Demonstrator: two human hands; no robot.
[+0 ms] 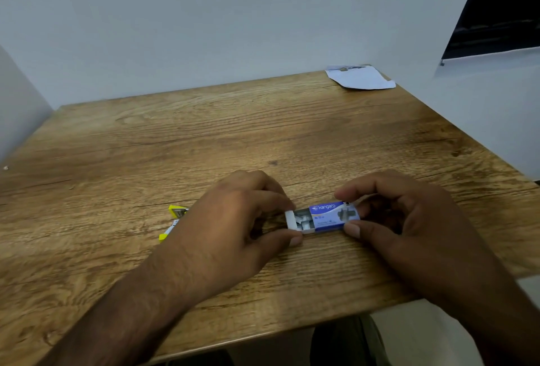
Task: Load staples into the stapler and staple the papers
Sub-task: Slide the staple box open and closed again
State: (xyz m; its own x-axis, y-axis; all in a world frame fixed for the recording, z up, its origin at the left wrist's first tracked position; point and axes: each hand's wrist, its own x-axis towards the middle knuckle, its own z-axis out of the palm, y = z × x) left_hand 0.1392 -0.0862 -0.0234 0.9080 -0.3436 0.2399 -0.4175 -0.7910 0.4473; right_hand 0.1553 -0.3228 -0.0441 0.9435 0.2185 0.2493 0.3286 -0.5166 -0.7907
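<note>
Fingertips of the left hand (233,219) pinch the white inner tray (295,223), slid partly out of a blue staple box (333,216). The right hand (409,219) grips the box's other end between thumb and fingers. Loose silver staples (302,219) lie in the tray; their number cannot be told. The one box sits near the front edge of a wooden table (204,132). One yellow stapler (175,221) peeks out behind the left hand. One batch of papers (361,78) lies at the far right corner. The middle of the table is open.
</note>
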